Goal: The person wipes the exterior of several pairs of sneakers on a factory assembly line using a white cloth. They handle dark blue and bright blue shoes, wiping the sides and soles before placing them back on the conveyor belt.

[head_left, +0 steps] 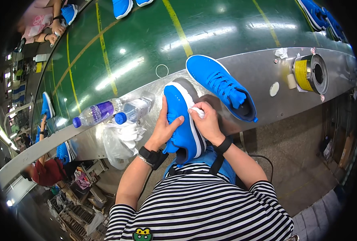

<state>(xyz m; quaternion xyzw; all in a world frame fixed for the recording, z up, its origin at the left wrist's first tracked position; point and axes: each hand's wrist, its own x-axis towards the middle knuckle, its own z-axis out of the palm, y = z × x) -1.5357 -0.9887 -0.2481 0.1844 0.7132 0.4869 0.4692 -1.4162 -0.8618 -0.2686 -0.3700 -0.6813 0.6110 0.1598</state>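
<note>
A blue sneaker (176,98) with a white sole is tilted on its side in front of me, its toe toward the metal ledge and its heel near my lap. Wrapped round its upper is my left hand (165,125), thumb across the laces. My right hand (205,121) pinches a small white cloth (198,112) against the sole's side edge. A second blue sneaker (214,80) lies on the ledge just beyond my right hand, toe pointing away to the left.
Two plastic bottles (102,112) with blue caps lie left on the metal ledge (262,88), near a white plastic bag (120,144). An open tin (313,74) stands at the right. Beyond runs a green conveyor belt (146,44) carrying more blue shoes. Other people's hands (56,30) work at far left.
</note>
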